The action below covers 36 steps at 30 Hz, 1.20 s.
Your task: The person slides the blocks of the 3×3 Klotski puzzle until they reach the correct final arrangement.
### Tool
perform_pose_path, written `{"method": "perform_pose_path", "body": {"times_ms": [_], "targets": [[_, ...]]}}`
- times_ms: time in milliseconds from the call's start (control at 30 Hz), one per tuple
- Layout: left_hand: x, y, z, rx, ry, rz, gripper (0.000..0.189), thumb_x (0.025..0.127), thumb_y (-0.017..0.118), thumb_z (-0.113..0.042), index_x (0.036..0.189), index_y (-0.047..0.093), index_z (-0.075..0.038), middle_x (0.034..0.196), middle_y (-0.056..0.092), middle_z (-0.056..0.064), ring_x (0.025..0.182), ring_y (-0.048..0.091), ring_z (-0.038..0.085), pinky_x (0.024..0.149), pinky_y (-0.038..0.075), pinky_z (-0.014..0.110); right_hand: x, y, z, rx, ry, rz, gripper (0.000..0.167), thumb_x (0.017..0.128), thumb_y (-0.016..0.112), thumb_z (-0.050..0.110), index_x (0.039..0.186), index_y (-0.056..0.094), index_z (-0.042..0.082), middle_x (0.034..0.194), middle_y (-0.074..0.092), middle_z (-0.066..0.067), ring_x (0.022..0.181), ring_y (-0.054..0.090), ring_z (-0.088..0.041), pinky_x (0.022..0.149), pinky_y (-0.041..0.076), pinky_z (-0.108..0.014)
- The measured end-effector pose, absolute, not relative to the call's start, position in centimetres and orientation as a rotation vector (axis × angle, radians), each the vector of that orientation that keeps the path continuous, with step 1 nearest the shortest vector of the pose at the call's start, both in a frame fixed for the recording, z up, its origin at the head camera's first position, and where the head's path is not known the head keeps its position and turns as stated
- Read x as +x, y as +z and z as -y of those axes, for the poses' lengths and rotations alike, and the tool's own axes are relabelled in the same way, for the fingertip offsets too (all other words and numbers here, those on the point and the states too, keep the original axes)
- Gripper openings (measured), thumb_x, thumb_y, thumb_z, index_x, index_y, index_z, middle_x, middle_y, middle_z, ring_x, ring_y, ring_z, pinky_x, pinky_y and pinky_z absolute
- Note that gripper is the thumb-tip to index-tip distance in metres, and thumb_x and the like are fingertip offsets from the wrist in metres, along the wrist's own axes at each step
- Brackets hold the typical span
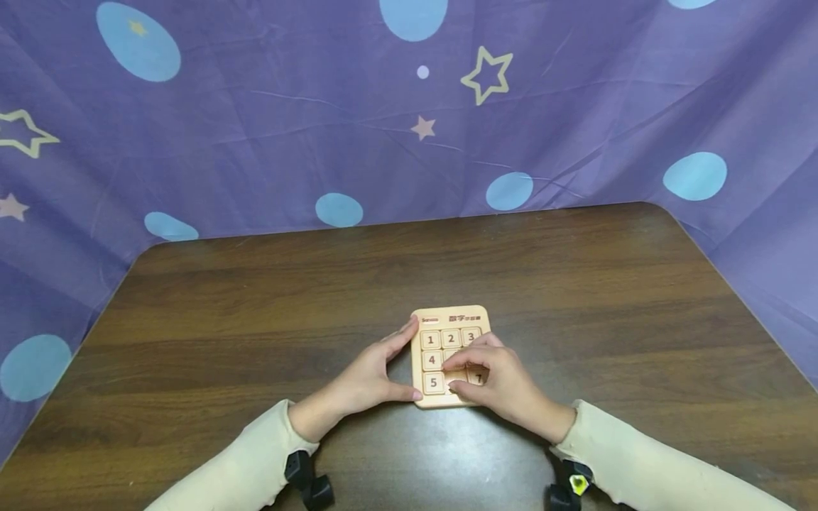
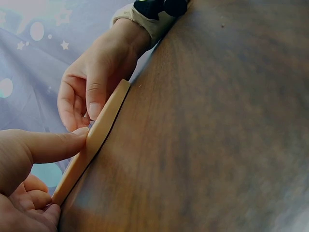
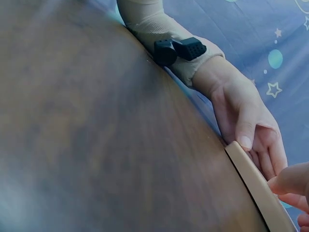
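Observation:
A beige sliding number puzzle [image 1: 450,312] lies flat on the table, with numbered square tiles in a frame. In the head view, tiles 1, 2, 3, 4, 5 and part of 7 show; the rest are covered. My left hand [image 1: 361,380] grips the puzzle's left side, thumb at the near left corner and fingers along the upper left edge. My right hand [image 1: 508,380] reaches over the puzzle from the right. Its thumb and index finger are bent around a tile spot in the lower middle, whose face is largely hidden. Both wrist views show the puzzle's edge [image 2: 104,123] from the side.
The dark brown wooden table [image 1: 287,284] extends around the puzzle on all sides. Behind it hangs a purple cloth [image 1: 275,142] with stars and blue dots. Black devices [image 1: 309,480] are strapped to both wrists over pale sleeves [image 1: 236,461].

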State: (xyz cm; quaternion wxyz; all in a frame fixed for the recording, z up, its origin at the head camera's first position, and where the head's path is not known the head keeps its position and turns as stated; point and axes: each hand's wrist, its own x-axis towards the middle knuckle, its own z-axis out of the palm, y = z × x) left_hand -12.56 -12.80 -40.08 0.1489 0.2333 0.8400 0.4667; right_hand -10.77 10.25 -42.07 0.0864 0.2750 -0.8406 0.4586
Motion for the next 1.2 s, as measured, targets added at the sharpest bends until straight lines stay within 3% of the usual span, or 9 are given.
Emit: {"method": "perform_pose_path", "body": {"times_ms": [567, 1200], "targets": [[-12.5, -40.0, 12.9, 0.67, 1.345, -2.417, 0.099, 0.065, 0.084, -0.008, 0.147, 0.027, -0.002, 0.154, 0.023, 0.011, 0.142, 0.02, 0.023, 0.115, 0.015, 0.042, -11.5, -41.6, -11.1, 0.65, 1.299, 2.607, 0.032, 0.066, 0.081, 0.008, 0.096, 0.072, 0.012, 0.091, 0.067, 0.004, 0.08, 0.051, -0.008, 0.066, 0.044, -0.022], [-12.5, -39.8, 12.8, 0.655, 1.348, -2.406, 0.099, 0.065, 0.083, -0.008, 0.146, 0.027, -0.001, 0.154, 0.023, 0.011, 0.142, 0.019, 0.023, 0.115, 0.015, 0.041, -11.4, -41.8, -12.2, 0.853, 1.372, 2.598, 0.029, 0.064, 0.083, 0.01, 0.09, 0.073, 0.018, 0.09, 0.063, 0.009, 0.086, 0.05, -0.007, 0.071, 0.046, -0.023]]}}
